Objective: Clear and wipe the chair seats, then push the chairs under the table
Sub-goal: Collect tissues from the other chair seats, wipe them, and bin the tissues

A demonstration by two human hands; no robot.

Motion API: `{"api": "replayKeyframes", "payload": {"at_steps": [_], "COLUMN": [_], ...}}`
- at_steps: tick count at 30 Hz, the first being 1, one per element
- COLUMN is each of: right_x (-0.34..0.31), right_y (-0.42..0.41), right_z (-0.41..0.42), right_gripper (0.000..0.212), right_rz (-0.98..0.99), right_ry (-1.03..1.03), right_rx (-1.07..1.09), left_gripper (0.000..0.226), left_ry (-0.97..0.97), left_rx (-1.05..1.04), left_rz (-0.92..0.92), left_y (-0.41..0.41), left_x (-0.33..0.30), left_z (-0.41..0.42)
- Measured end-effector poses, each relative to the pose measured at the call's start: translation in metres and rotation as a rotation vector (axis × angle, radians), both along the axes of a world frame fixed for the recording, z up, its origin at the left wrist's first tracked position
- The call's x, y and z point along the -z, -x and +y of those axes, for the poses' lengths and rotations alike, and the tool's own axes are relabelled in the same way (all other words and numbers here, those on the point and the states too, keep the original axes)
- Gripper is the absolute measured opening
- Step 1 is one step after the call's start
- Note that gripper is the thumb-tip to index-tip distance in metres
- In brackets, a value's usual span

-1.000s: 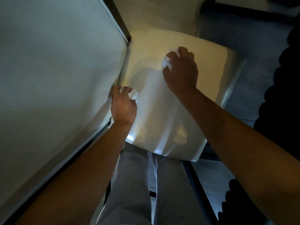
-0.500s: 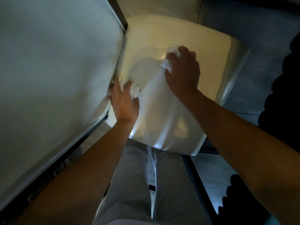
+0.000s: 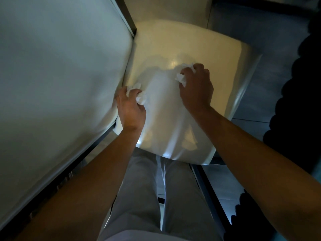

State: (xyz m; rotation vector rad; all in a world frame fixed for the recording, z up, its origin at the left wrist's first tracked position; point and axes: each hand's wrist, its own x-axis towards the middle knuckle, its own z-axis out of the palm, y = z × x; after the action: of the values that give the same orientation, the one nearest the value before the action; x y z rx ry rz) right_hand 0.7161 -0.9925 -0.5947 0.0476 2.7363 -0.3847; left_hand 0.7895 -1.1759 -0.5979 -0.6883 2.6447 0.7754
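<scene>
A glossy cream chair seat (image 3: 175, 46) lies below me, its left edge tucked against the white table top (image 3: 57, 70). My left hand (image 3: 131, 108) grips a crumpled white tissue (image 3: 141, 97) and presses it on the seat near the table edge. My right hand (image 3: 196, 89) grips a second crumpled white tissue (image 3: 181, 78) and presses it on the middle of the seat. Nothing else lies on the seat.
The table's dark frame (image 3: 126, 16) runs along the chair's left side. Grey tiled floor (image 3: 271, 70) lies to the right, with a dark scalloped shape (image 3: 298, 105) at the far right. My grey trousers (image 3: 156, 197) stand just behind the seat's front edge.
Both hands have slid the tissues toward me over the seat; the right hand came back from the seat's far part to its middle.
</scene>
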Motion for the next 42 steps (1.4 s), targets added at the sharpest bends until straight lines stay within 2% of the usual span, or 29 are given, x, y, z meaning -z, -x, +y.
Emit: {"api": "replayKeyframes", "payload": {"at_steps": [9, 13, 16, 22, 26, 32, 39, 42], "right_x": [-0.024, -0.039, -0.063, -0.134, -0.187, -0.267, -0.353, -0.381], "right_y": [-0.028, -0.033, -0.032, -0.029, -0.034, -0.052, -0.077, -0.086], "right_z": [0.006, 0.013, 0.017, 0.026, 0.036, 0.054, 0.054, 0.048], "right_gripper": [0.025, 0.026, 0.026, 0.03, 0.029, 0.03, 0.032, 0.041], "right_rz": [0.112, 0.096, 0.139, 0.239, 0.327, 0.445, 0.62, 0.698], "right_ry": [0.192, 0.189, 0.223, 0.279, 0.341, 0.495, 0.6, 0.617], "right_rx": [0.278, 0.315, 0.29, 0.262, 0.229, 0.162, 0.136, 0.117], "left_gripper": [0.053, 0.054, 0.05, 0.035, 0.045, 0.046, 0.038, 0.038], "left_ry": [-0.085, -0.13, -0.17, -0.178, -0.219, -0.2, -0.258, -0.29], "left_rx": [0.036, 0.071, 0.108, 0.134, 0.105, 0.145, 0.177, 0.215], "left_rz": [0.162, 0.182, 0.274, 0.386, 0.462, 0.605, 0.82, 0.903], "left_y": [0.0, 0.001, 0.004, 0.012, 0.012, -0.012, -0.042, -0.043], "left_x": [-0.021, -0.037, -0.06, -0.136, -0.199, -0.289, -0.366, -0.393], "left_z": [0.001, 0.002, 0.004, 0.014, 0.016, 0.017, 0.031, 0.028]}}
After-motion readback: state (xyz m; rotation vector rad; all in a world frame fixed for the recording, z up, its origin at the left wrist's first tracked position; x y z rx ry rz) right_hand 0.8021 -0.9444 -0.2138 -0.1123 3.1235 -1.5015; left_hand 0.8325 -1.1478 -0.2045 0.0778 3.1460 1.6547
